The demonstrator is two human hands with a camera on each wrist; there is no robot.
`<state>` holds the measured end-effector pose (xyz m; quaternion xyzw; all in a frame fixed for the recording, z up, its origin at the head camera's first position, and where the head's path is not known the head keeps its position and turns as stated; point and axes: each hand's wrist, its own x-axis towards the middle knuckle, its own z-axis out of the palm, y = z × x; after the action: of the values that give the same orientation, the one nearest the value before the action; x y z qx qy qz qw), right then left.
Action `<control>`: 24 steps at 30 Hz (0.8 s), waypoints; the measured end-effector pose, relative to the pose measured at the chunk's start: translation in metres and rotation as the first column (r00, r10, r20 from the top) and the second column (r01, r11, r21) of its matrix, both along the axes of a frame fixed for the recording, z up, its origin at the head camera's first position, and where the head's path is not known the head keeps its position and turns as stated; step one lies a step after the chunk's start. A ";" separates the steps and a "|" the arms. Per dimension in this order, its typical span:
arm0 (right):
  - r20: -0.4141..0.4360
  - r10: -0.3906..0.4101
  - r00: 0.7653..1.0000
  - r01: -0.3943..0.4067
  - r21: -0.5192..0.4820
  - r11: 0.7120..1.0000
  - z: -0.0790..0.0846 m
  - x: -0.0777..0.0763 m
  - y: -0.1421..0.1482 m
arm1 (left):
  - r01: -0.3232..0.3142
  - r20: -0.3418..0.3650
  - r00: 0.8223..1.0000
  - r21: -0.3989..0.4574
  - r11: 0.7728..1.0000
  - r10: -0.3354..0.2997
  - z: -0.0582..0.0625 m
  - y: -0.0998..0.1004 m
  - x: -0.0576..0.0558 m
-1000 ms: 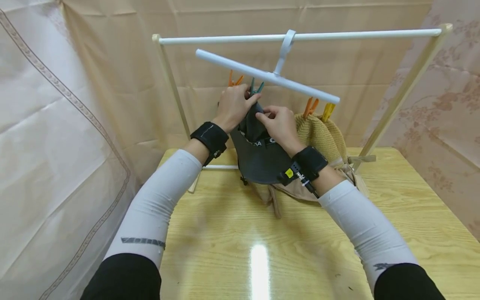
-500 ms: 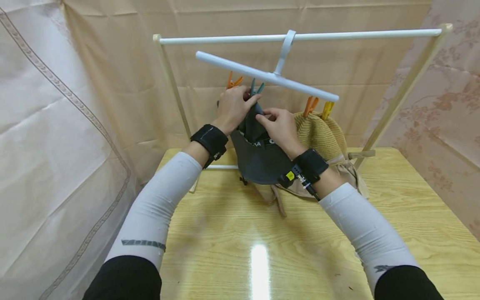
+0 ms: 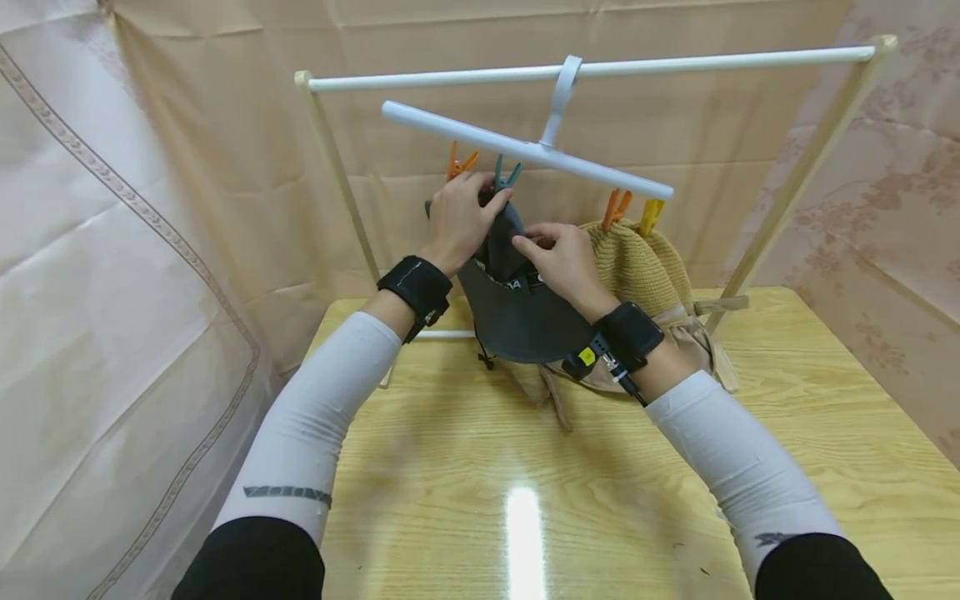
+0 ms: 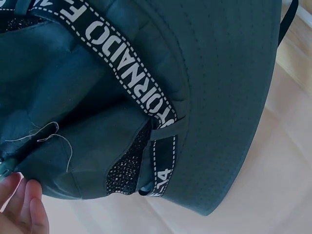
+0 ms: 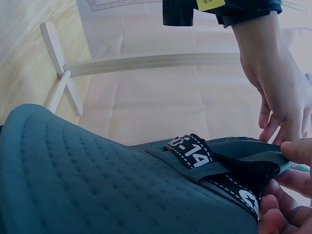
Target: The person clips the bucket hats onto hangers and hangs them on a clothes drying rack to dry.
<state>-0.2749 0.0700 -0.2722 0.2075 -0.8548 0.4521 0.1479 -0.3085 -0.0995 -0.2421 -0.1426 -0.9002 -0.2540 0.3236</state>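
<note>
A dark green-grey wide-brimmed sun hat (image 3: pixel 517 321) hangs below the left arm of a white hanger (image 3: pixel 487 137). Its black band (image 4: pixel 129 68) carries white lettering. A teal clothespin (image 3: pixel 506 173) stands at the hat's top, with an orange clothespin (image 3: pixel 460 162) to its left. My left hand (image 3: pixel 459 218) grips the hat's top edge, thumb right beside the teal clothespin; its other fingers are mostly hidden. My right hand (image 3: pixel 564 260) pinches the hat's crown fabric between thumb and fingers, as the right wrist view shows from the side.
A knitted straw-coloured hat (image 3: pixel 637 262) with a beige brim and ties hangs at right from orange (image 3: pixel 617 208) and yellow (image 3: pixel 651 217) clothespins. The hanger hooks over a white rail (image 3: pixel 705 63) of a wooden-legged rack on a wood-grain table (image 3: pixel 420 500). Cloth curtains stand behind.
Both hands keep their places on the dark hat. The whole head view has shifted slightly left. The beige tie below the hat has swung a little to the right.
</note>
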 end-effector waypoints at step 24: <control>-0.011 -0.103 0.995 0.101 -0.125 0.987 -0.024 0.003 0.023 | -0.003 0.001 1.000 0.113 0.994 0.003 -0.020 0.001 0.003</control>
<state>-0.2721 0.0932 -0.2960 0.1577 -0.8333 0.4944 0.1907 -0.3053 -0.0986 -0.2619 -0.1227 -0.8847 -0.3042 0.3311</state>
